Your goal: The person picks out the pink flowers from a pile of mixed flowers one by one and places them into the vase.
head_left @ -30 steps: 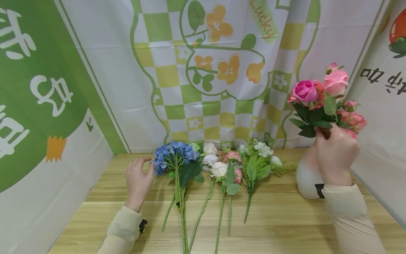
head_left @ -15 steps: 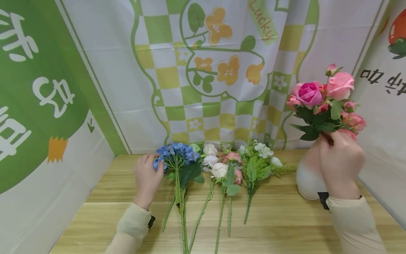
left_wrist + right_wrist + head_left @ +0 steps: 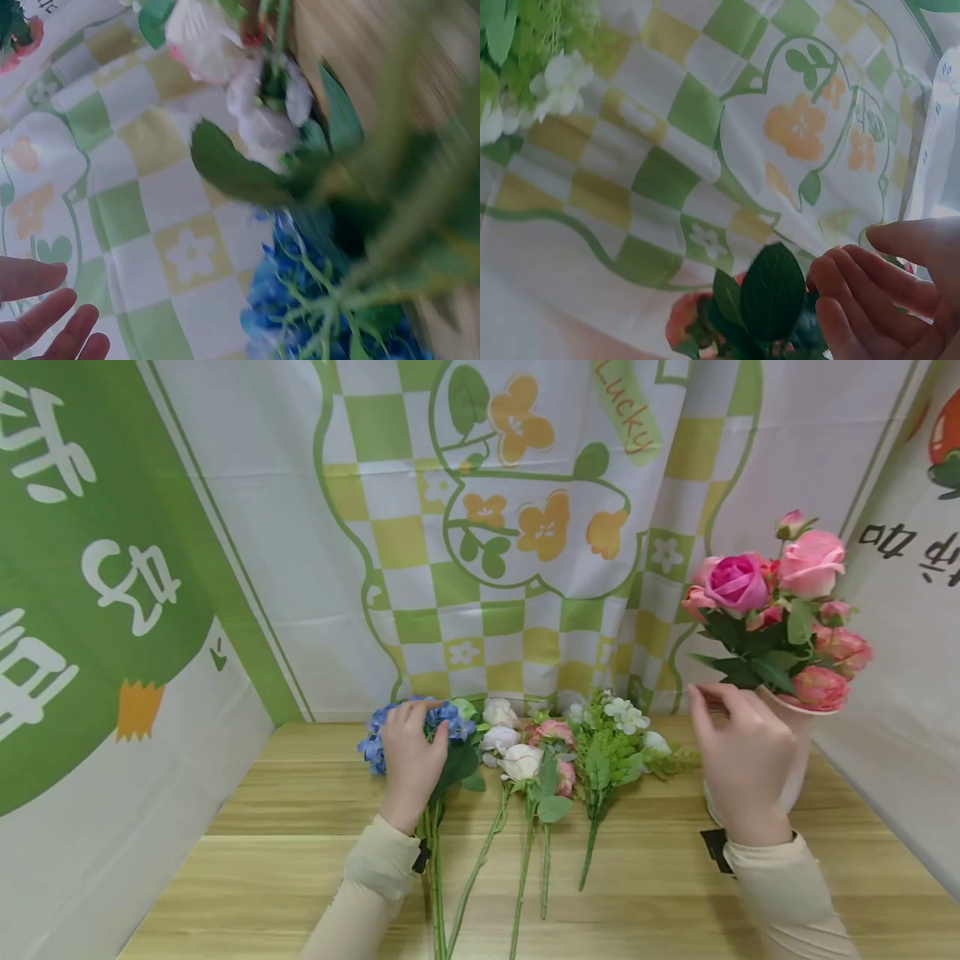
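Observation:
Pink roses with dark green leaves stand in a pale pink and white vase at the right. My right hand is in front of the vase, fingers loosely bent and holding nothing. Over the blue hydrangea hovers my left hand, its fingers relaxed with nothing between them; it hides part of the bloom. The left wrist view shows those fingers apart from the blue hydrangea blossoms. In the right wrist view the right fingers are near the leaves of the roses.
White roses and pink flowers lie mid-table, stems toward me. A green sprig with white blossoms lies between them and the vase. A checked curtain hangs behind the wooden table.
My right hand has let go of the pink roses and moved left, leaving them in the vase. The left hand has moved right, from beside the blue hydrangea to over it.

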Motion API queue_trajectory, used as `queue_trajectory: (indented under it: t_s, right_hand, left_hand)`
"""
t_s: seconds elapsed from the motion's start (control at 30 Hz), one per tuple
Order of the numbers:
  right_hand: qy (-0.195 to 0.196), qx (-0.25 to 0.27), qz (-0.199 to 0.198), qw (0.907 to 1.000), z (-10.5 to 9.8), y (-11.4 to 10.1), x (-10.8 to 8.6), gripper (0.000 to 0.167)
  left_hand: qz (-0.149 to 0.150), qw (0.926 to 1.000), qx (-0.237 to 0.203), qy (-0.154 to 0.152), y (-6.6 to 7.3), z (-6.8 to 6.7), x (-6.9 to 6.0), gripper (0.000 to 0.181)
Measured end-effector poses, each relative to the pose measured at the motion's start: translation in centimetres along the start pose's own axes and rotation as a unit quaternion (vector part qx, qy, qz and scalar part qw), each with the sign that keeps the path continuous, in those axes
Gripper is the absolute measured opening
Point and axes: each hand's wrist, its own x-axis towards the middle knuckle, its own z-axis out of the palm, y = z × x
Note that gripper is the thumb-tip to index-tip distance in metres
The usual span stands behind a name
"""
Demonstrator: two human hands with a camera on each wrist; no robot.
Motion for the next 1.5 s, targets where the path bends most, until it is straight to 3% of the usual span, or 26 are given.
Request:
queue_trajectory:
  t_s: [0.23, 0.53, 0.77, 0.97, 1.1, 1.23, 1.5]
  right_hand:
    - [-0.037, 0.033, 0.022, 0.9985, 2.5, -0.7, -0.3, 0.026]
    - [-0.153, -0.003, 0.085, 0.9846, 4.8, -0.8, -0.9, 0.029]
    - [-0.183, -0.017, 0.101, 0.9778, 5.2, -0.5, -1.3, 0.034]
    - [-0.193, -0.023, 0.114, 0.9742, 4.7, -0.4, -1.1, 0.034]
    - [-0.195, -0.016, 0.121, 0.9733, 4.4, -0.6, -1.0, 0.036]
    - [-0.195, -0.013, 0.127, 0.9725, 4.1, -0.6, -0.8, 0.037]
    - [-0.191, -0.005, 0.132, 0.9728, 3.8, -0.6, -0.5, 0.034]
  left_hand:
    - [-0.019, 0.9996, -0.015, -0.012, 1.3, 1.4, 0.2, 0.026]
    - [-0.030, 0.9987, -0.030, -0.029, 2.4, 4.1, 0.1, 0.024]
    - [-0.035, 0.9959, -0.036, -0.075, 4.3, 6.7, -0.7, 0.023]
    - [-0.009, 0.9911, -0.018, -0.132, 5.7, 9.1, -1.0, 0.009]
    - [0.011, 0.9843, 0.017, -0.175, 6.2, 10.3, -0.7, 0.006]
    - [0.033, 0.9728, 0.062, -0.221, 6.9, 11.4, -0.3, 0.010]
    - [0.050, 0.9406, 0.164, -0.293, 7.9, 13.2, -0.1, 0.021]
